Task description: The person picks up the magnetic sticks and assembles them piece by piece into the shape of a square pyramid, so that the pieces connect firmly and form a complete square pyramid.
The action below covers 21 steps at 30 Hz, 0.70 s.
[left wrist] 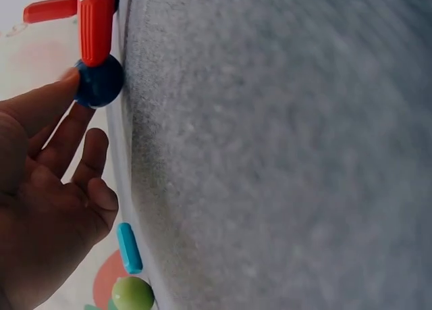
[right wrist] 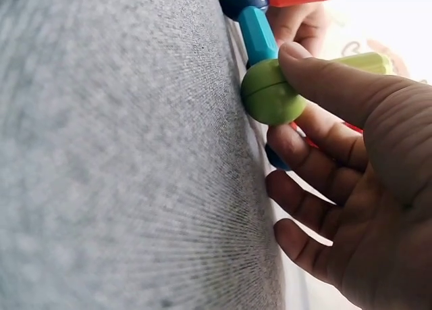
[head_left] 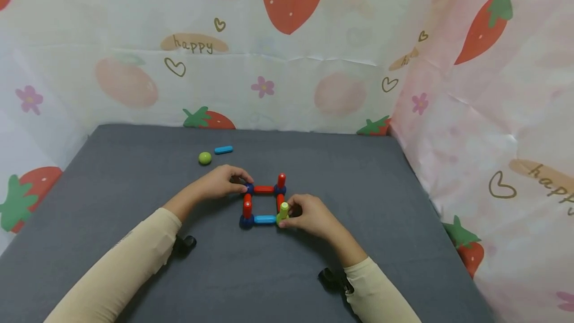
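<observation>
A square frame of rods and balls lies on the grey table. Its back rod (head_left: 263, 189) is red and its front rod (head_left: 265, 220) is blue. My left hand (head_left: 222, 182) pinches the dark blue ball (left wrist: 100, 82) at the back left corner between thumb and fingers. At the front right corner my right hand (head_left: 310, 215) grips the green ball (right wrist: 270, 92); a yellow-green rod (head_left: 284, 210) stands up from it. Red rods stand upright on the front left ball (head_left: 246, 222) and the back right ball (head_left: 280, 190). No upright rod shows on the back left ball.
Behind my left hand, a loose green ball (head_left: 205, 158) and a loose blue rod (head_left: 223, 149) lie on the table (head_left: 358, 178). Strawberry-printed cloth (head_left: 291, 93) hangs along the back and sides. Dark wrist-worn devices sit under both forearms.
</observation>
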Each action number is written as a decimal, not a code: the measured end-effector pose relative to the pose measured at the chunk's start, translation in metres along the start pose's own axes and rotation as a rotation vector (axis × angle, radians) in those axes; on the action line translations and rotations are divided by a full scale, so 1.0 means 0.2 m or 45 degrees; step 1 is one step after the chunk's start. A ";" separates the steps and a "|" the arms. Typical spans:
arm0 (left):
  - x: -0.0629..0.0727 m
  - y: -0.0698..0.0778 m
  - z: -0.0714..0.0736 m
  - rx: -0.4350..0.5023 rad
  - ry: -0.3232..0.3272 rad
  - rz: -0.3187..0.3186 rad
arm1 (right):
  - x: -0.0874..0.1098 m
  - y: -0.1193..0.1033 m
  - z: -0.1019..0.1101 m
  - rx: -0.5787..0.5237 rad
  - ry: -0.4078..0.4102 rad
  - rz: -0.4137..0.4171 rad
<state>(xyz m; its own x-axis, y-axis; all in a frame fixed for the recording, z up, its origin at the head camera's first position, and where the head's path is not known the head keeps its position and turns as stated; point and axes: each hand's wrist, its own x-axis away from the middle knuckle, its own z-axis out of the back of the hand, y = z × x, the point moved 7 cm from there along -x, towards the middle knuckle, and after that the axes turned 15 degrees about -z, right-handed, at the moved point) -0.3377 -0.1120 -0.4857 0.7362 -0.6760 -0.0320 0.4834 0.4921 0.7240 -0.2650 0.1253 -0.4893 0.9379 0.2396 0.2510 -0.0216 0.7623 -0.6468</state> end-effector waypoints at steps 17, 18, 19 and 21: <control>0.07 0.03 0.01 -0.051 0.008 0.007 | -0.06 0.02 0.07 -0.087 0.013 -0.016; 0.08 0.03 0.01 -0.045 0.014 0.015 | -0.07 0.03 0.08 -0.090 0.009 -0.021; 0.10 0.03 0.01 -0.041 0.019 0.024 | -0.07 0.03 0.08 -0.094 0.005 -0.027; 0.12 0.03 0.00 -0.037 0.026 0.035 | -0.09 0.03 0.09 -0.089 0.000 -0.038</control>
<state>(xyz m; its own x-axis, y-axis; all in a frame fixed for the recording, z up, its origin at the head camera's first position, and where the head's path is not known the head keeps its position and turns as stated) -0.3175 -0.1242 -0.4815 0.7586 -0.6510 -0.0266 0.4761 0.5261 0.7047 -0.2886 0.1359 -0.4849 0.9378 0.2174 0.2706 0.0303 0.7253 -0.6878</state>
